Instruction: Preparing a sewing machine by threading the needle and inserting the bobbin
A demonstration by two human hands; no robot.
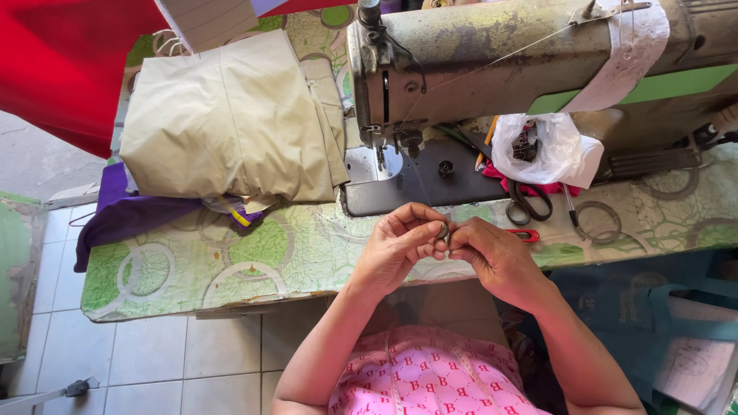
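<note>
left hand (400, 242): pinching small round metal bobbin case (443, 230), steadying it
right hand (492, 253): fingertips pressed on same case, near table edge
far: worn grey-green sewing machine (523, 54), folded beige cloth (231, 115) left

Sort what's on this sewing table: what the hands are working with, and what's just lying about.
In use: left hand and right hand pinch a small metal bobbin, in front of the sewing machine.

Lying about: beige cloth, purple cloth, scissors, plastic bag.
</note>
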